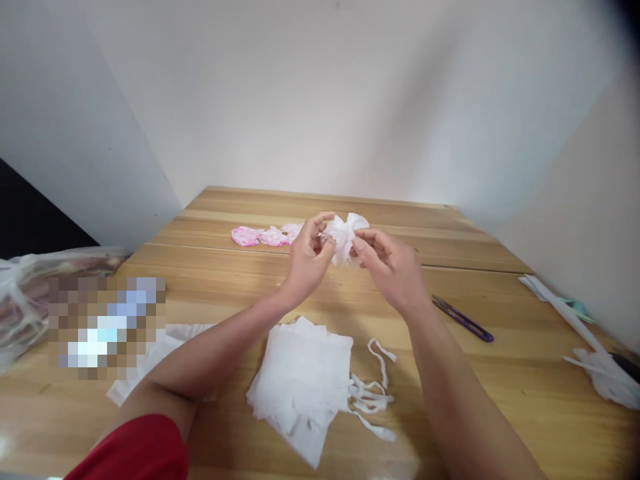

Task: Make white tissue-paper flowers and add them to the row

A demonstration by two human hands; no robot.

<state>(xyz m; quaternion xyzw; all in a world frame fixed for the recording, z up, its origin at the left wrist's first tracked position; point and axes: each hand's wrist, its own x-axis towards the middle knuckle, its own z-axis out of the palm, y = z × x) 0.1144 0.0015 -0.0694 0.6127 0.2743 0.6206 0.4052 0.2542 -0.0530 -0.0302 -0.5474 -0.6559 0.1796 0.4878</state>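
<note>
A ruffled white tissue paper flower (345, 233) is held up over the table between both my hands. My left hand (311, 257) pinches its left side with thumb and fingers. On the other side, my right hand (391, 263) grips the flower near its middle, fingertips pressed together. Below my hands lies a loose stack of square white tissue sheets (307, 367). Several thin white strips (373, 397) are scattered at the stack's right edge. Pink-and-white paper flowers (260, 236) rest in a row behind my left hand, which partly hides them.
Purple thread snips (464, 320) lie right of my right forearm. More white sheets (170, 340) are under my left forearm, beside a blurred-out object (107, 327). A clear plastic bag (30, 300) sits at far left. White strips and crumpled plastic (607, 377) are at the right edge.
</note>
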